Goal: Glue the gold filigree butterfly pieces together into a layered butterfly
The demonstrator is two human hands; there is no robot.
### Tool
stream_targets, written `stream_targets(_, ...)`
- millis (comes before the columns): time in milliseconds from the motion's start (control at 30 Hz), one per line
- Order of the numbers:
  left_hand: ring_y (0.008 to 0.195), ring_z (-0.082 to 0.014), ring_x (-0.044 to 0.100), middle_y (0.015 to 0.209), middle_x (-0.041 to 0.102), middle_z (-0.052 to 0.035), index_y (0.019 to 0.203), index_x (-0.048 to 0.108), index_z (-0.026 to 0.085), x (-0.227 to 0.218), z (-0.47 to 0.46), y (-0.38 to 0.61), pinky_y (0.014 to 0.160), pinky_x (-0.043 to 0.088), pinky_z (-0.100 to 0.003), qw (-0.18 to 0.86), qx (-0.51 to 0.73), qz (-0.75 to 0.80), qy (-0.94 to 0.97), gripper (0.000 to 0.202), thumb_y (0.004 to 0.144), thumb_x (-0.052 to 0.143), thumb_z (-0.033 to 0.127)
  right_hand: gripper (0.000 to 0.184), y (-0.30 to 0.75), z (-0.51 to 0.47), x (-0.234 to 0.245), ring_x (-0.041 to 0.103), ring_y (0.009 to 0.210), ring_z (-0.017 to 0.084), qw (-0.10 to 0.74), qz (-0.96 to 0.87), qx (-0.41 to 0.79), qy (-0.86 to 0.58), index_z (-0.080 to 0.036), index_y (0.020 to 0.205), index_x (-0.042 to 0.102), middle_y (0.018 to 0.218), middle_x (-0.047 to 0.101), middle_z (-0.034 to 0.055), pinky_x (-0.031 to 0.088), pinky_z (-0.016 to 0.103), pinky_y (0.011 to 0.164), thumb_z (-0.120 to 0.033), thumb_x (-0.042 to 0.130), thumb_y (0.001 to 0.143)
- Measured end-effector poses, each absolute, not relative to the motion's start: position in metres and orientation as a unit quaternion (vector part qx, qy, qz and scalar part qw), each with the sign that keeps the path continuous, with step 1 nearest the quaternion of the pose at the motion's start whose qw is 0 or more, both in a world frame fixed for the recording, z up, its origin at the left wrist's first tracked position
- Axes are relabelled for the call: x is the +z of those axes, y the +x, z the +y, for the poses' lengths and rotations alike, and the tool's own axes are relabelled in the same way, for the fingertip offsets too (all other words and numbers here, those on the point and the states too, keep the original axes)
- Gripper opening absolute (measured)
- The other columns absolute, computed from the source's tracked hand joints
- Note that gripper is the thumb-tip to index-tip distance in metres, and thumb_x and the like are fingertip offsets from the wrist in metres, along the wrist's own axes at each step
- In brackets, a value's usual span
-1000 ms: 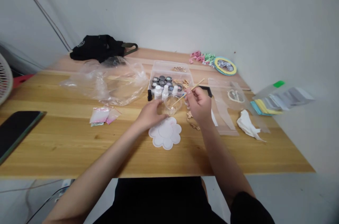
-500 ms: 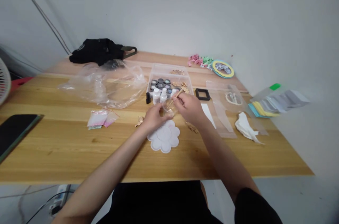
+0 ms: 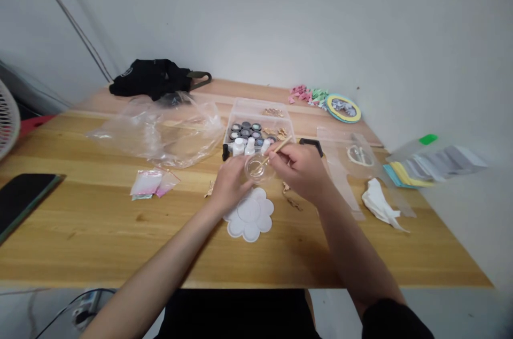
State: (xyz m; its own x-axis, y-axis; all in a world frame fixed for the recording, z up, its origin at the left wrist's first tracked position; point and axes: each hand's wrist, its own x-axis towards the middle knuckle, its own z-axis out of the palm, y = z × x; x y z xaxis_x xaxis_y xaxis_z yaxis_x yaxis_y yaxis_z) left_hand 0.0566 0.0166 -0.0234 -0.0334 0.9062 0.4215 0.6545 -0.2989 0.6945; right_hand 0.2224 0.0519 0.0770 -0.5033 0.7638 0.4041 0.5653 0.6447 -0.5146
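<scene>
The fingers of the right hand pinched a slim wooden stick reaching into a small clear cup, which the left hand cradled above the middle of the worktop, with nothing visibly poured yet into the white flower-shaped palette just below.

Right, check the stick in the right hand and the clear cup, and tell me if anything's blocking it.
Nothing visible blocks it. The wooden stick in the right hand runs directly to the small clear cup held by the left hand, with its tip at the cup's mouth.
</scene>
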Motion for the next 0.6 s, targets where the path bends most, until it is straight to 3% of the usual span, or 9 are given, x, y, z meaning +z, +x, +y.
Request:
stream_targets(133,0.108,-0.0297,0.059,0.114,0.067,-0.0113,0.115,0.06,0.02,-0.019,0.012,0.055,0.094,0.043,-0.043,0.102,0.458,0.558,0.685,0.044,0.072,0.071,0.019,0.033,0.23,0.04,0.09,0.054,0.057,0.012,0.357,-0.85,0.154,-0.357,-0.02,0.055,0.058,0.079,0.073,0.0043,0.037,0.027,0.056,-0.03,0.046,0.084)
stream_targets(433,0.11,-0.0322,0.058,0.115,0.065,-0.013,0.116,0.059,0.021,-0.016,0.008,0.056,0.094,0.043,-0.046,0.122,0.451,0.592,0.657,0.046,0.072,0.072,0.023,0.026,0.244,0.034,0.102,0.059,0.057,0.012,0.45,-0.82,0.128,-0.328,-0.022,0.072,0.068,0.077,0.073,0.0015,0.046,0.028,0.056,-0.026,0.049,0.089)
stream_targets(600,0.108,-0.0306,0.06,0.115,0.066,-0.0121,0.118,0.056,0.021,-0.023,0.01,0.054,0.09,0.047,-0.046,0.074,0.448,0.578,0.678,0.047,0.074,0.072,0.023,0.022,0.248,0.036,0.102,0.059,0.056,0.012,0.474,-0.808,0.128,-0.326,-0.02,0.076,0.07,0.072,0.071,0.0014,0.047,0.027,0.055,-0.023,0.052,0.088)
